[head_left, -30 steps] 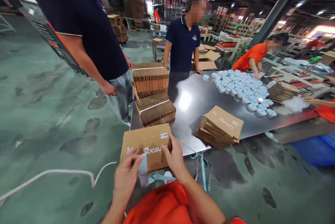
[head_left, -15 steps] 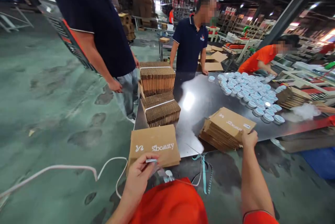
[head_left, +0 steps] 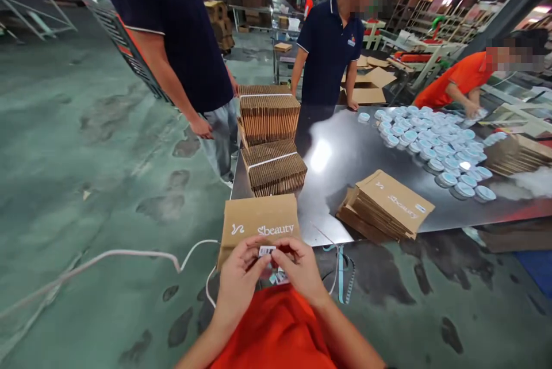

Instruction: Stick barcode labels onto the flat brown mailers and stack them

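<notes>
In front of my body both hands meet over a small white barcode label [head_left: 267, 250]. My left hand [head_left: 240, 270] pinches its left side. The fingers of my right hand [head_left: 298, 268] close on its right side. Just beyond them, at the table's near edge, lies a flat cardboard box [head_left: 254, 211] printed "beauty". To the right sits an untidy pile of similar flat boxes [head_left: 394, 199]; its top one bears a small white label near the right corner. Partly hidden below my hands is some white and pale blue material [head_left: 280, 277].
Two strapped bundles of flat cardboard [head_left: 276, 168] stand on the shiny metal table [head_left: 332, 185]. Many round pale-blue-lidded tubs [head_left: 435, 145] cover its right part. Two people in dark shirts stand beyond, and a person in orange [head_left: 457, 79] handles something at right. A white cable [head_left: 129, 253] hangs at left.
My right hand has left the labelled box on the right pile and come across to my left hand, where both now grip the label. The view has shifted slightly.
</notes>
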`<state>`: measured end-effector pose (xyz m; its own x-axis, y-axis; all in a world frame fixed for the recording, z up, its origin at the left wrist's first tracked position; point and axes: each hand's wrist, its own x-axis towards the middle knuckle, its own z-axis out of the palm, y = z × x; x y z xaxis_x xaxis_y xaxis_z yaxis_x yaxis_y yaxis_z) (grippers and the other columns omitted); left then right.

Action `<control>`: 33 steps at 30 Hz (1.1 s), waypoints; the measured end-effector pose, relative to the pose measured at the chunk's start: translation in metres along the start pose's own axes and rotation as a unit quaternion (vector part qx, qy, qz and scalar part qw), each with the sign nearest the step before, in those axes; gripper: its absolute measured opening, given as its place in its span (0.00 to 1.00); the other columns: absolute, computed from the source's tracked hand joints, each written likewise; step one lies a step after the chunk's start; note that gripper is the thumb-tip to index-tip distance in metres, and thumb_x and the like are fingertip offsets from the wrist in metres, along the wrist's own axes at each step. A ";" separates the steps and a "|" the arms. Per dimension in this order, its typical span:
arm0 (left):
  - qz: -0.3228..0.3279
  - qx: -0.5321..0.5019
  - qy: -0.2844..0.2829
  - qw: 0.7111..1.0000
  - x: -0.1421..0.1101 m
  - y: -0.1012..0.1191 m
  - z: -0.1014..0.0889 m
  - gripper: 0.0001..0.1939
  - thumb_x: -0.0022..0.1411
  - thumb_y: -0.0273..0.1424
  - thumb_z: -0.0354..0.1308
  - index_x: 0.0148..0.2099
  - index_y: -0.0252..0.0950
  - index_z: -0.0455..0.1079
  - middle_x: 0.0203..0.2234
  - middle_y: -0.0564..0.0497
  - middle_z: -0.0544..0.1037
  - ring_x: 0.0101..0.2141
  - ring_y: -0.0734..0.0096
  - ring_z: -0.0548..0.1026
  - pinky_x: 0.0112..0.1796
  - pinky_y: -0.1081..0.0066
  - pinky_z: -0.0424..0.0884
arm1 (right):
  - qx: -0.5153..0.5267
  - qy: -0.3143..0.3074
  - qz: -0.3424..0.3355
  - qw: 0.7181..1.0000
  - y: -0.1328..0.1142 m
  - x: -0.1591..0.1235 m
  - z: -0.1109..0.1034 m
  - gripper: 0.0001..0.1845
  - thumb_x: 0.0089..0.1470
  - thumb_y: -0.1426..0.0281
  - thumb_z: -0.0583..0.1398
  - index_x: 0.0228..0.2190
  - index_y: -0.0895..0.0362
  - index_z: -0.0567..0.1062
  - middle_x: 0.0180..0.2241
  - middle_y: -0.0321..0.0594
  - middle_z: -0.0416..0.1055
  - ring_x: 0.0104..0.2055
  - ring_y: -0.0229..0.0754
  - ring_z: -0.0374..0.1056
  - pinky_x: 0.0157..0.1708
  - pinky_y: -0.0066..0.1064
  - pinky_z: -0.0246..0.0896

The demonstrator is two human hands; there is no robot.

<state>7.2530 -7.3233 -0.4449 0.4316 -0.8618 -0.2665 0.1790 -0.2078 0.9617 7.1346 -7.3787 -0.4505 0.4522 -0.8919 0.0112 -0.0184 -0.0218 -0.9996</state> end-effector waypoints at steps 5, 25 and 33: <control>-0.013 0.007 0.009 1.000 0.001 -0.011 -0.006 0.15 0.44 0.41 0.65 0.32 0.37 0.72 0.22 0.51 0.79 0.26 0.64 0.77 0.28 0.69 0.74 | -0.060 0.017 -0.027 0.998 -0.003 -0.006 0.001 0.09 0.52 0.64 0.60 0.25 0.55 0.74 0.26 0.36 0.69 0.28 0.37 0.66 0.28 0.27 0.62; -0.076 -0.048 0.013 0.996 0.032 -0.050 -0.010 0.17 0.39 0.41 0.67 0.29 0.35 0.70 0.22 0.48 0.81 0.26 0.59 0.80 0.29 0.66 0.74 | -0.348 0.093 0.014 0.933 0.055 0.100 -0.051 0.11 0.50 0.70 0.57 0.18 0.56 0.68 0.24 0.37 0.66 0.31 0.41 0.64 0.34 0.31 0.58; -0.087 -0.061 0.008 0.994 0.033 -0.051 -0.010 0.16 0.40 0.39 0.66 0.29 0.36 0.69 0.21 0.50 0.80 0.25 0.59 0.80 0.29 0.65 0.75 | -0.458 0.109 0.003 0.882 0.053 0.097 -0.042 0.08 0.50 0.72 0.58 0.20 0.56 0.70 0.27 0.38 0.66 0.30 0.40 0.63 0.33 0.30 0.57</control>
<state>7.2670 -7.3366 -0.5039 0.3987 -0.8104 -0.4293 0.3571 -0.2940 0.8866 7.1399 -7.4859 -0.5008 0.2699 -0.9565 0.1108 -0.7779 -0.2844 -0.5603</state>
